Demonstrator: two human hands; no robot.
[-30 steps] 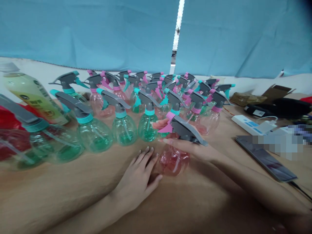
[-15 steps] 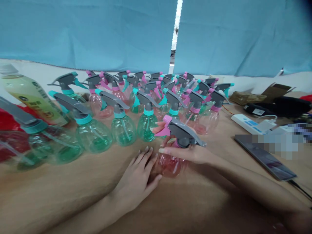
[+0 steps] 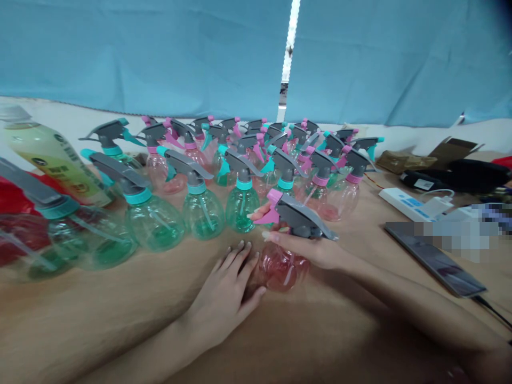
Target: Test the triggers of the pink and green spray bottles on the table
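Note:
A pink spray bottle (image 3: pixel 280 269) with a grey trigger head (image 3: pixel 300 217) and pink nozzle stands on the tan table (image 3: pixel 120 325) in front of me. My right hand (image 3: pixel 308 248) is wrapped round its neck, just under the grey head. My left hand (image 3: pixel 228 296) lies beside the bottle's base, fingers stretched out, thumb touching the pink body. Behind stand several green spray bottles (image 3: pixel 242 205) and pink ones (image 3: pixel 320 194), all with grey heads.
A big yellow-green bottle (image 3: pixel 52 160) lies at the far left beside something red (image 3: pixel 16 213). On the right are a white power strip (image 3: pixel 412 205), a dark phone (image 3: pixel 436 261) with a cable, and black items. A blue curtain (image 3: pixel 160 53) hangs behind.
The right hand's grip shifted slightly on the bottle's neck and the grey head turned a little. The left hand has stayed where it was.

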